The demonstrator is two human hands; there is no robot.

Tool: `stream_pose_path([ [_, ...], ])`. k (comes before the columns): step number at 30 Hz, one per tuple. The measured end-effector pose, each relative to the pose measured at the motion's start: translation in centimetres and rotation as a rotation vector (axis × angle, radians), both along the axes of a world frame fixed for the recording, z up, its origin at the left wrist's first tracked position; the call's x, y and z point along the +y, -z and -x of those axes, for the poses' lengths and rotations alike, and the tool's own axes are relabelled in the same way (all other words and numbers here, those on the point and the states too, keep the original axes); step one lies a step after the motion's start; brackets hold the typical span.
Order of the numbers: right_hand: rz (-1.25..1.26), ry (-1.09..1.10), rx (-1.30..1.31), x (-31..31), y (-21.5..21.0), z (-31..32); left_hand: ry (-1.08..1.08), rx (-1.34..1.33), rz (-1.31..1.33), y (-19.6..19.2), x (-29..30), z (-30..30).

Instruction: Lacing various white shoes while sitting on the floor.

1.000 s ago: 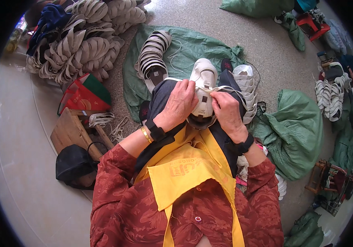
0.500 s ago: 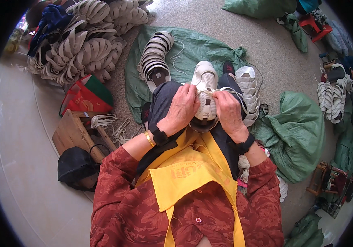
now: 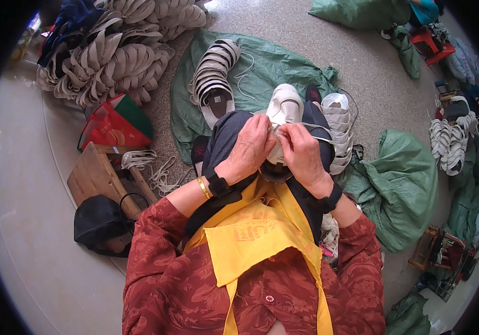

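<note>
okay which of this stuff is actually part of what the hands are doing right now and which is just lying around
In use: white shoe, left hand, right hand, white lace.
Lying about: row of shoes, pile of soles, green sack, black bag, wooden stool.

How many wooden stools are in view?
2: a plain brown wooden stool left of the knees, and a small wooden stool at lower right. Others may be hidden.

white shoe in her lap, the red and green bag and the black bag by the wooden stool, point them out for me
white shoe (image 3: 285, 105), head view, on its toe cap.
red and green bag (image 3: 115, 121), head view, on its red side panel.
black bag (image 3: 99, 222), head view, on the middle of its body.
</note>
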State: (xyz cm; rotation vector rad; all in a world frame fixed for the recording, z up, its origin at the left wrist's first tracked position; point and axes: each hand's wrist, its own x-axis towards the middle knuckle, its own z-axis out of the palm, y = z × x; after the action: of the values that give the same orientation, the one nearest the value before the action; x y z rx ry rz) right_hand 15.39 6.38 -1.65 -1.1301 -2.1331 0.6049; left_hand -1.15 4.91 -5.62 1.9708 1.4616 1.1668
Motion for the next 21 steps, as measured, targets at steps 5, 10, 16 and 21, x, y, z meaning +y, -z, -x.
stream_pose_path([
  [5,0.113,0.041,-0.035,0.9,0.2,0.4,0.005,-0.018,0.012,-0.1,-0.1,0.0],
  [10,0.075,0.038,-0.076,1.0,0.3,0.5,0.043,-0.029,0.098,-0.2,-0.1,0.2],
  [16,0.079,0.037,-0.079,1.3,0.5,0.6,0.056,-0.108,0.081,-0.3,0.1,0.2],
  [21,0.051,0.025,-0.073,1.6,0.6,0.6,0.012,-0.101,0.033,-1.1,0.2,0.0],
])
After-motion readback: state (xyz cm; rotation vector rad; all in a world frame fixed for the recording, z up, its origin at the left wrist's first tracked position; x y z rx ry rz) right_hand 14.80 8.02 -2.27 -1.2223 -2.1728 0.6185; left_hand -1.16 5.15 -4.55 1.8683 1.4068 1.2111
